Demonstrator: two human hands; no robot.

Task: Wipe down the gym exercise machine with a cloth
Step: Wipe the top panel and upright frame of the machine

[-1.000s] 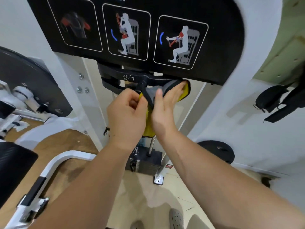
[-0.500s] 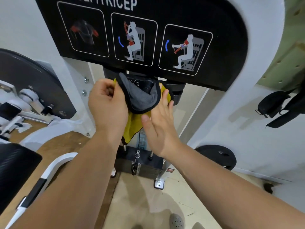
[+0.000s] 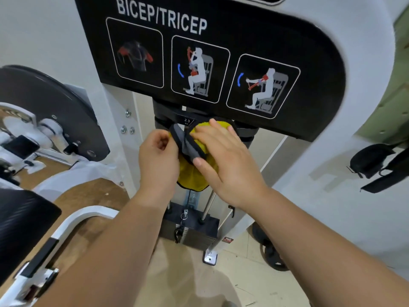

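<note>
A yellow and grey cloth [image 3: 190,173] hangs in front of the black fitting under the machine's black BICEP/TRICEP instruction panel [image 3: 212,63]. My left hand [image 3: 158,160] grips the cloth's left side with curled fingers. My right hand [image 3: 223,156] lies flat on the cloth with straight fingers, pressing it against the fitting marked 2.3 kg [image 3: 187,121]. Part of the cloth is hidden behind both hands.
Below the hands stand the weight stack [image 3: 190,229] and its chrome guide rods. A black round cover [image 3: 44,107] and a white frame bar [image 3: 66,227] are at the left. A black bag [image 3: 374,160] hangs on the right wall. Weight plates [image 3: 270,251] lean at lower right.
The view has tilted up, showing more of the panel. My right hand slid right and up over the cloth; my left hand keeps its grip and shifted right with it.
</note>
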